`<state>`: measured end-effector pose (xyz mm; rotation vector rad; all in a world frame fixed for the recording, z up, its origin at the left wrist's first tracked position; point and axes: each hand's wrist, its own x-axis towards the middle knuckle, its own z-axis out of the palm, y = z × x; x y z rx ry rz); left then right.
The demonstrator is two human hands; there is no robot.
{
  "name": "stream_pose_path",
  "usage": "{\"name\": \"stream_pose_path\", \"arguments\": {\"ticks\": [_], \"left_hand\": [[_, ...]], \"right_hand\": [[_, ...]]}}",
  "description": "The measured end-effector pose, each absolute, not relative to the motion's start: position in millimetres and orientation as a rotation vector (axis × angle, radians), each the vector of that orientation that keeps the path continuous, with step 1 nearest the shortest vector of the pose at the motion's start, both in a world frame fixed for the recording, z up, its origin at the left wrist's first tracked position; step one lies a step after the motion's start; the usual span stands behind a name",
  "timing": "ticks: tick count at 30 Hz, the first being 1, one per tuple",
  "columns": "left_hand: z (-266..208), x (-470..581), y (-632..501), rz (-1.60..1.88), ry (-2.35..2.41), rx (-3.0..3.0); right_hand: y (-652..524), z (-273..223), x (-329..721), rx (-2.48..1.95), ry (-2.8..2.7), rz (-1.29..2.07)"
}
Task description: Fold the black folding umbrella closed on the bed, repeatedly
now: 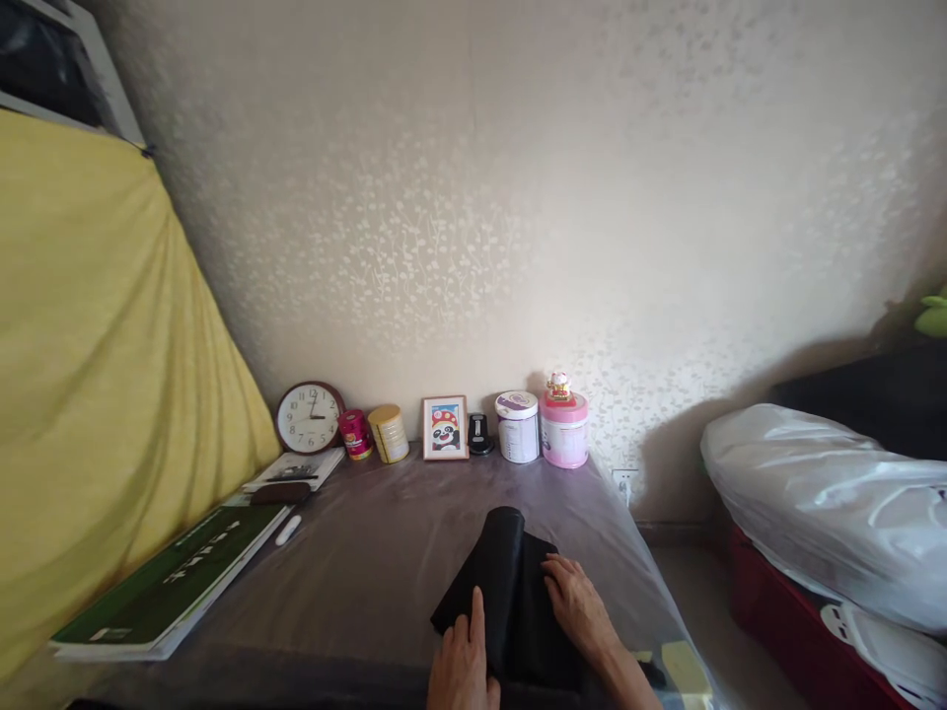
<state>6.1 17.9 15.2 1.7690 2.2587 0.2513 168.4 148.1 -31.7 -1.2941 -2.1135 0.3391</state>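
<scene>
Black folded cloth (500,572): on grey-covered bench (355,582), under both hands
Left hand (465,656): index finger extended, others bent; grip unclear
Right hand (581,603): fingers laid on cloth's right side; pinch unclear

The bare left hand (465,656), near the front edge of the grey tabletop (355,572), stretches its index finger forward; the bare right hand (578,603), nearer the right edge, has bent fingers.
</scene>
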Motion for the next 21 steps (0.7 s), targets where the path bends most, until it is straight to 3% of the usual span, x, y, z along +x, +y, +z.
{"name": "stream_pose_path", "arguments": {"ticks": [6,12,13,18,21], "left_hand": [[29.1,-3.5,16.1,0.311,2.268,1.709],[50.6,-28.4,11.0,0.811,1.826,1.507],[54.4,-32.1,8.4,0.954,1.633,1.217],[66.4,-39.6,-3.8,1.127,1.459,0.846],[70.0,-35.0,-4.5,1.212,1.359,0.786]], "right_hand": [[147.3,-28.7,190.0,-1.287,-1.928,0.551],[148.8,-21.3,204.8,-1.27,-1.717,0.776],[149.3,-18.9,207.4,-1.267,-1.668,0.819],[140.1,-6.8,211.2,-1.152,-1.53,1.068],[122.1,-5.3,194.5,-1.095,-1.639,1.024]]}}
